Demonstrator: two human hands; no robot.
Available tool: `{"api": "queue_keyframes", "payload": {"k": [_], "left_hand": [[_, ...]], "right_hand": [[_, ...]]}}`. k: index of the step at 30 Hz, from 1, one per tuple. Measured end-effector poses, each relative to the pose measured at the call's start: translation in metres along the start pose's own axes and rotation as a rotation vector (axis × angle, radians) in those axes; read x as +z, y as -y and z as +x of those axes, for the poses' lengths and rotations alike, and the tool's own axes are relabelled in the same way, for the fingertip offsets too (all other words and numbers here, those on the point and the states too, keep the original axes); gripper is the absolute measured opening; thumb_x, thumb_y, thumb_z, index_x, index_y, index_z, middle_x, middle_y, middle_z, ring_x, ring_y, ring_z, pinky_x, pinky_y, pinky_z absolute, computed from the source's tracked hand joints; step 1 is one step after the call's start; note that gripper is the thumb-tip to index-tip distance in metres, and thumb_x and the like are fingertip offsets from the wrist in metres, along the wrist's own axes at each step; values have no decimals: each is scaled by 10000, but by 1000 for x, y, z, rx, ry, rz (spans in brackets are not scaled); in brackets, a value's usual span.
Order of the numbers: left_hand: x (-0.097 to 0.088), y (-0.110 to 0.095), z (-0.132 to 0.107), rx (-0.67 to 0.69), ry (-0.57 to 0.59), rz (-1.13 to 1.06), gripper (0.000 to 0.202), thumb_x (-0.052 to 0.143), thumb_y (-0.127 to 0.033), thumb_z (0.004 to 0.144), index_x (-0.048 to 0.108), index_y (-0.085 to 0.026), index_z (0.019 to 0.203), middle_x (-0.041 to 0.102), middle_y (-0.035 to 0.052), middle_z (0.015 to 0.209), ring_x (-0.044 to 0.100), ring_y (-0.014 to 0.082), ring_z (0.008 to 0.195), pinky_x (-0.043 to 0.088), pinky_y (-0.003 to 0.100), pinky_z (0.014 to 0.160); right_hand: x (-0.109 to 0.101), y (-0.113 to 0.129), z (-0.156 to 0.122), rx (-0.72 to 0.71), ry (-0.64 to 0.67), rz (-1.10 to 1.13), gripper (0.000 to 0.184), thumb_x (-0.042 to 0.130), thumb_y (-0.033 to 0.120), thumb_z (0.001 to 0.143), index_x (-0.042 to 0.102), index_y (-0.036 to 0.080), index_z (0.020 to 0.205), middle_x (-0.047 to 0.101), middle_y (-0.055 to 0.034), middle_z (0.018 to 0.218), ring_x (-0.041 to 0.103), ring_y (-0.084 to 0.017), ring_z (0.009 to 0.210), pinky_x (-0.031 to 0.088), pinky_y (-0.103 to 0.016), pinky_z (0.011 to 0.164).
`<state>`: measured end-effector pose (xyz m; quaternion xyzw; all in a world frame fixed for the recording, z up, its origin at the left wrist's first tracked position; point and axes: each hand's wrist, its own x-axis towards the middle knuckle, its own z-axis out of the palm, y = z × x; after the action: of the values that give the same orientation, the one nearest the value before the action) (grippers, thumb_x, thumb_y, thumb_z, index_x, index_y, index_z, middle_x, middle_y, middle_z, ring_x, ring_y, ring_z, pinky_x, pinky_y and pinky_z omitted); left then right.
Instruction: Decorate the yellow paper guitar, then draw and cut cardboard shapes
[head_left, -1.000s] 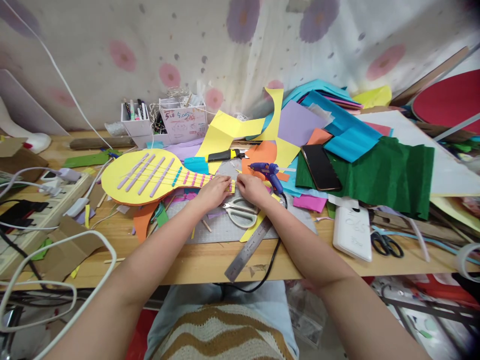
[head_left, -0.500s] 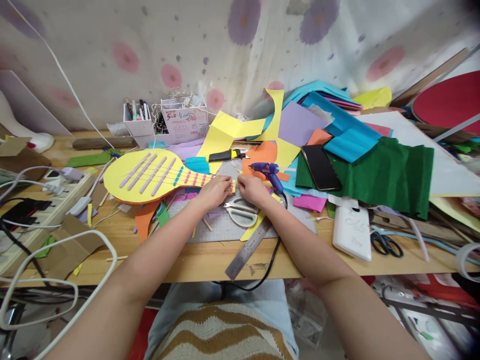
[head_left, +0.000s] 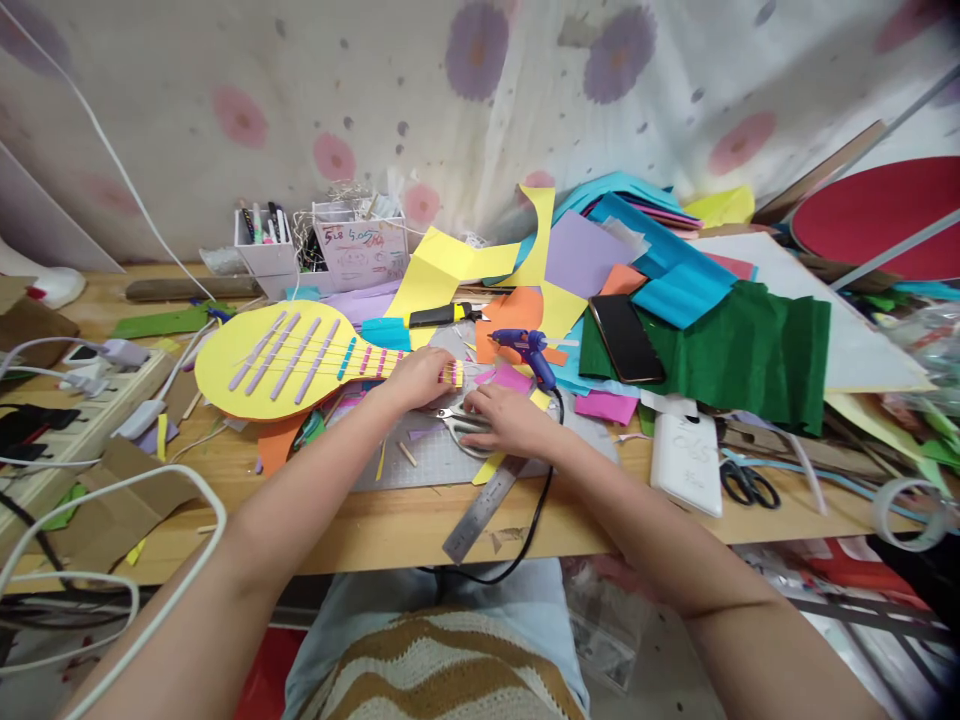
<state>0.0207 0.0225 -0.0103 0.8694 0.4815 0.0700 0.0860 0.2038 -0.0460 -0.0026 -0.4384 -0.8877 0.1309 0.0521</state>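
Note:
A yellow paper guitar [head_left: 217, 350] lies on the left, with lilac strips on its round body, thin strings, and blue and pink bars along its neck. My left hand [head_left: 421, 378] is closed round the neck near its right end, and hides part of it. My right hand [head_left: 506, 415] is over the light-handled scissors [head_left: 450, 418], its fingers stretched out and slightly apart across the handles. Whether they grip the handles cannot be made out. Beneath the scissors are a grey cutting mat [head_left: 382, 470] and a yellow paper strip [head_left: 489, 468].
A blue glue gun [head_left: 529, 350] lies just beyond my right hand, its black cord curving to the table edge. Around it are a metal ruler [head_left: 480, 515], a utility knife [head_left: 442, 315], a phone [head_left: 626, 335], black-handled scissors [head_left: 750, 484], a white power bank [head_left: 686, 465] and coloured paper.
My right hand has left the guitar's neck end and come down toward me onto the scissors, its fingers opening. My left hand stays on the neck. The whole view has shifted slightly.

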Motion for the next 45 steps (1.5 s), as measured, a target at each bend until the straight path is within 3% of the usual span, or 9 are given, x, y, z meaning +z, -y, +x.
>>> {"api": "queue_keyframes", "payload": {"k": [5,9,13,16,19,22,28,37,45], "left_hand": [[-3,-1,3,-73,-37,51,598,628,-393,724,456,-164,1250,628,114,1133,573,271,1057,448,346,857],[-4,3,5,-65,-68,14,674,645,-389,709,382,-164,1288,635,102,1128,564,269,1074,442,347,858],[-7,9,7,-87,-114,-43,655,669,-356,693,381,-203,1262,644,56,1130,551,250,1104,442,325,857],[-8,12,7,-100,-130,-62,665,692,-354,671,380,-218,1244,647,48,1124,553,247,1107,446,324,848],[-10,13,7,-117,-130,-61,653,699,-332,658,389,-222,1222,647,51,1117,558,247,1097,450,329,848],[-14,11,6,-125,-159,-56,603,673,-324,673,407,-205,1202,635,65,1125,562,246,1081,453,332,853],[-13,13,6,-146,-205,15,436,606,-337,732,515,-168,1124,627,104,1098,558,252,1056,448,338,866],[7,23,14,-85,-142,48,316,588,-355,749,623,-197,1020,645,72,1087,540,228,1071,421,327,920],[2,22,19,-120,-109,58,199,564,-364,733,658,-202,798,678,54,895,596,225,887,455,309,733]], "right_hand": [[3,-1,-2,34,56,-63,315,601,333,778,553,134,1018,615,-109,954,553,-207,877,365,-274,706],[-11,-9,-10,81,137,-35,216,597,248,705,611,150,897,632,-82,872,561,-191,802,356,-260,654],[-34,-33,-36,154,184,197,166,581,283,681,618,181,807,623,-26,792,528,-143,675,348,-237,579],[-44,-53,-55,219,166,432,250,555,274,681,598,186,912,617,-13,816,532,-143,707,380,-232,606],[-40,-61,-59,273,53,557,268,548,317,695,561,176,922,596,-13,807,513,-136,690,389,-237,608],[-25,-58,-46,381,-146,536,349,579,471,704,532,175,884,566,-2,743,485,-129,636,370,-236,567],[-2,-38,-14,406,-176,342,455,590,573,712,555,203,976,629,-37,887,572,-170,753,382,-242,611],[-7,-20,-3,382,25,177,485,438,658,785,578,193,776,645,-44,745,570,-164,650,320,-244,529],[-10,-25,6,412,116,69,566,475,735,702,583,194,828,654,-79,784,603,-221,729,347,-266,552]]}}
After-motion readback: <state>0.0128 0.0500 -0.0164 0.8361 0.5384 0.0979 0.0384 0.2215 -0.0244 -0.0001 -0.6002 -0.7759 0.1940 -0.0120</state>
